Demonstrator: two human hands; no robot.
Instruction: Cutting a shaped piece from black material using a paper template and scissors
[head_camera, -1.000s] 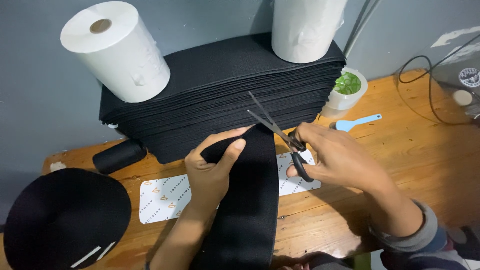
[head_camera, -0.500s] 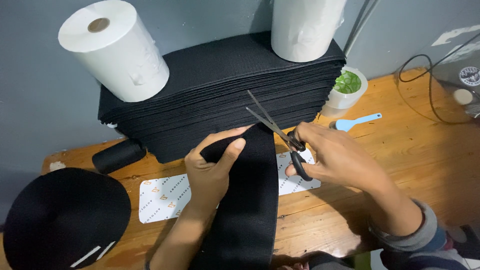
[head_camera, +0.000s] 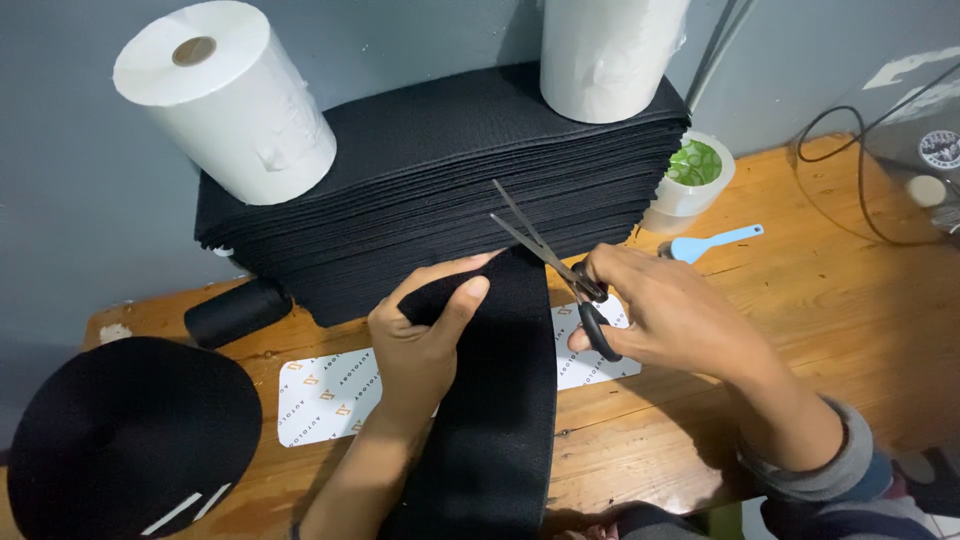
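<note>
Head view, looking down on a wooden table (head_camera: 800, 300). Left hand (head_camera: 420, 335) clenched around the far end of a long black fabric strip (head_camera: 495, 420), thumb on top, fingers curled beneath, pinching the cloth up off the wood. Right hand (head_camera: 670, 320) wrapped through the dark loops of a pair of scissors (head_camera: 555, 260), blades parted, tips aimed up and to the left toward the stack of black sheets (head_camera: 450, 170). Strip lying with its long axis running from the near edge of the table away toward the stack; its rounded far end just left of the blades, touching or nearly touching them, hard to tell which. Blades crossing that end at a slant, so the cloth sits to the left of the cutting hand and the left hand is nearer its tip. Under the strip, a white printed card (head_camera: 330, 395) flat on the wood. Atop the stack, two white paper rolls (head_camera: 235, 105). Off to the left, a black cap (head_camera: 120, 440) and a small black roll (head_camera: 235, 312); to the right, a tape roll (head_camera: 690, 175) and a light blue scoop (head_camera: 715, 240).
</note>
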